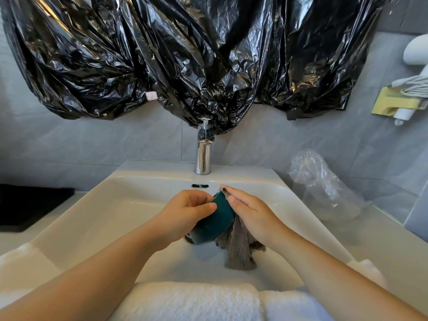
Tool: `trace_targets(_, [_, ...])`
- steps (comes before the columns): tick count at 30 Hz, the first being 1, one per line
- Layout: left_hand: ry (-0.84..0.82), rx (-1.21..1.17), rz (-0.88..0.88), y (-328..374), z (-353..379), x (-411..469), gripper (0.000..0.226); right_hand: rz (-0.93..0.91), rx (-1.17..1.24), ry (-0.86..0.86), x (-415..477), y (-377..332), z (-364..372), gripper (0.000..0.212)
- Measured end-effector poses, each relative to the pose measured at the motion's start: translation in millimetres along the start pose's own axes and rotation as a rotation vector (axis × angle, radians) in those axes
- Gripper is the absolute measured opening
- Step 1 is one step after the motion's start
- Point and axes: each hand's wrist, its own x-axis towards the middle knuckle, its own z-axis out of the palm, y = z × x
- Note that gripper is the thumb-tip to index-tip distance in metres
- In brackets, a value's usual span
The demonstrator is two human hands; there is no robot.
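Over the white sink (97,209) my left hand (185,212) grips a dark teal cup-shaped object (215,222), thumb on its outer side and fingers curled at its rim. My right hand (247,209) holds a grey cloth (238,246) against the teal object's right side, fingers nearly straight and pointing toward the tap. The cloth hangs down from under that hand into the basin. How the right fingers hold the cloth underneath is hidden.
A chrome tap (203,156) stands at the sink's back edge. Black plastic sheeting (185,54) covers the wall above. A clear plastic bag (324,184) lies on the counter at right. White towels (196,302) lie along the front edge; a dark mat (30,205) sits at left.
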Motion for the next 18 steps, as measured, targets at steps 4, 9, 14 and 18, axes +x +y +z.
trace_targets(4, [-0.015,-0.031,0.036,0,-3,-1,0.019,0.112,0.131,0.030,3,6,-6,0.039])
trace_targets(9, [-0.025,-0.081,-0.005,1,-4,0,0.019,0.066,0.066,0.052,-1,0,-2,0.038])
trace_targets(14, [-0.097,-0.069,-0.074,-2,0,-1,0.020,0.040,0.014,0.021,-3,-5,8,0.037])
trace_targets(18, [-0.048,-0.023,-0.047,-1,-1,0,0.019,-0.005,-0.061,0.050,-2,-5,7,0.040])
